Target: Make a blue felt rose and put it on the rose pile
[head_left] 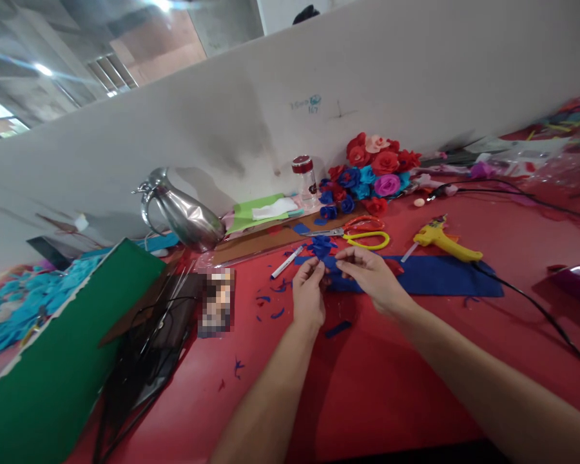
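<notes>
Both hands meet over the red table at a small blue flower, apparently of paper or felt. My left hand pinches it from below with thumb and fingers. My right hand has thumb and forefinger pressed together on a blue petal-like piece at the flower's right side. Under and to the right of the hands lies a flat strip of dark blue material. Scissors with yellow and red handles rest just beyond the fingers, and a white marker pen lies left of them.
A yellow glue gun with a black cord lies at right. Red, blue and pink flowers are heaped by the wall beside a glass jar. Left stand a steel jug and a green box. Blue scraps litter the table.
</notes>
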`<state>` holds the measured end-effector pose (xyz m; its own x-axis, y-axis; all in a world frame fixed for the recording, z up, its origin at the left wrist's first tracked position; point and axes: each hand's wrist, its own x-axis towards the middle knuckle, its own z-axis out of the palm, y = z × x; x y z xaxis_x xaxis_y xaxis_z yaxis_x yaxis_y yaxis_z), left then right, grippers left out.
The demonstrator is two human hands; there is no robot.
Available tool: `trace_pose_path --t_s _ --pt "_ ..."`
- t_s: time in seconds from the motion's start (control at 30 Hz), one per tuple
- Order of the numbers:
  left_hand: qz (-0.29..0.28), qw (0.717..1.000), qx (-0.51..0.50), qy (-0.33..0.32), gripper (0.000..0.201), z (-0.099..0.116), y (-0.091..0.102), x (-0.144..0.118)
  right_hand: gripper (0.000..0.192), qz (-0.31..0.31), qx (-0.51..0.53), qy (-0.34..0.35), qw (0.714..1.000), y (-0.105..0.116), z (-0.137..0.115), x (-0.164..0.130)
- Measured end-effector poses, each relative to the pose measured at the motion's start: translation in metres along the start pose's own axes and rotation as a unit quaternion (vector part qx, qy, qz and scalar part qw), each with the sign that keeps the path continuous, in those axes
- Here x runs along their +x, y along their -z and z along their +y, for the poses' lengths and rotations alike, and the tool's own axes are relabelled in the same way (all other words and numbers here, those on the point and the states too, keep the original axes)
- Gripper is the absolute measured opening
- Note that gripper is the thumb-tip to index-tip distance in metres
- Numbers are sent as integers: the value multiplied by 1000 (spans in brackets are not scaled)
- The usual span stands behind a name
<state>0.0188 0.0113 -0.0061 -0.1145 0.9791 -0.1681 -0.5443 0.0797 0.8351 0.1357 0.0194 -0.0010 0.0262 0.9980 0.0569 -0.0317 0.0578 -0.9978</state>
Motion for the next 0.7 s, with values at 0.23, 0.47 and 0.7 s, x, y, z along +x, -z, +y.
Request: trace_pose_path --t_s 0.23,0.47,0.7 --pt "-12 1000 26 -9 30 -4 4 8 28 162 -418 51 893 87 -26 23" --pt "-19 999 39 -18 25 -11 -1 8 48 158 -652 -201 714 147 -37 19" --pt "-17 998 46 -25 22 -9 3 8 59 177 -639 -182 726 147 -13 14"
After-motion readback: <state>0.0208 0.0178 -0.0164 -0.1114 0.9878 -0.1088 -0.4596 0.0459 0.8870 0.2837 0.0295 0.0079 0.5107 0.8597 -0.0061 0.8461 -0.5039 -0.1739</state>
